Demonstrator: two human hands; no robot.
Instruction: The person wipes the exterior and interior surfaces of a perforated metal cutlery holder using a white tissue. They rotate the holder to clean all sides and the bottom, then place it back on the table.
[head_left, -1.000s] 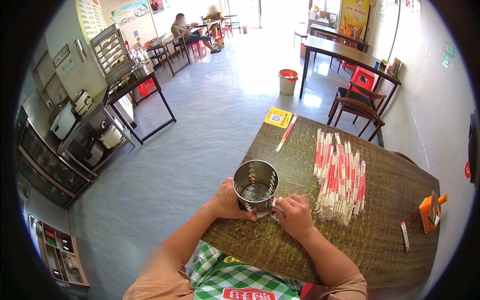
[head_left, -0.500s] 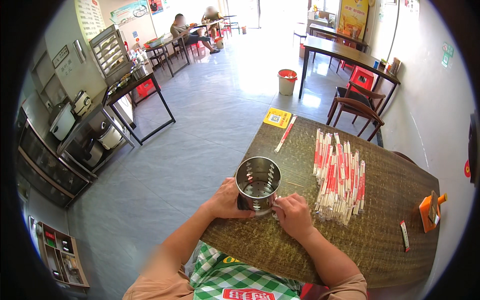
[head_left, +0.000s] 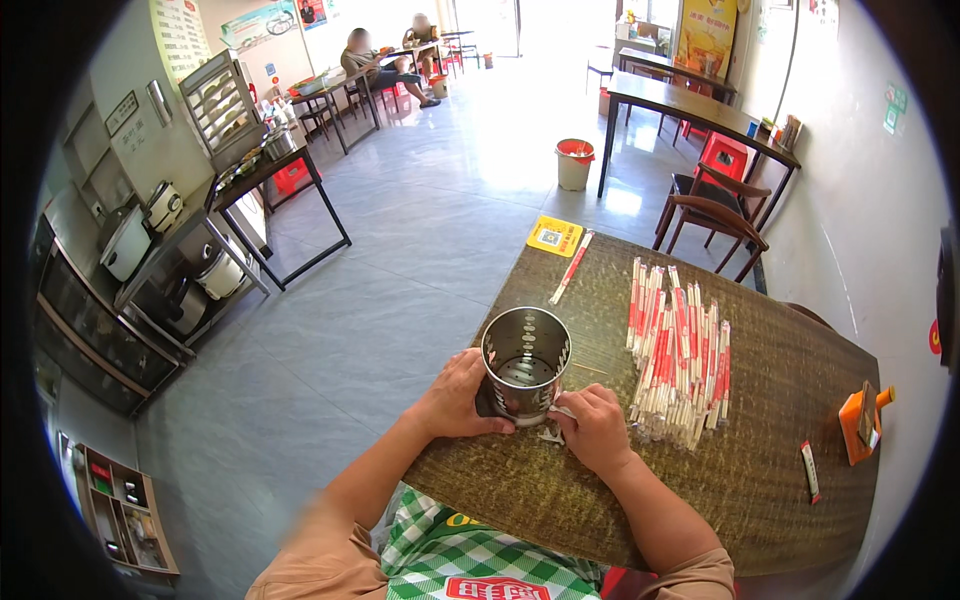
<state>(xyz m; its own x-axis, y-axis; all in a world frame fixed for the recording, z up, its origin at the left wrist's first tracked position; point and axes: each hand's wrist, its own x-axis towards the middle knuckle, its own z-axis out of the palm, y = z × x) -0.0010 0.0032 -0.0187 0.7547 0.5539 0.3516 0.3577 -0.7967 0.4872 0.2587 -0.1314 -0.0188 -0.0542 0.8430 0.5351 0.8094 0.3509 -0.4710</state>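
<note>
A perforated stainless-steel utensil holder stands near the table's left edge, its open top tipped slightly toward me. My left hand is closed around its lower left side, thumb along the base. Against the lower right wall, my right hand pinches a crumpled white tissue, mostly hidden by the fingers. A small white scrap lies on the wood just below. To the right is a pile of paper-and-plastic-wrapped chopsticks. One more wrapped pair lies apart, beyond the holder.
The dark wooden table carries a yellow card at its far corner, an orange holder at right and a small packet. Beyond are a chair, a bin and cooking equipment at left. Two people sit far off.
The steel holder has shifted slightly right and turned in my left hand, so its holes sit differently. My right hand has moved a little right, and the white scrap shows on the table.
</note>
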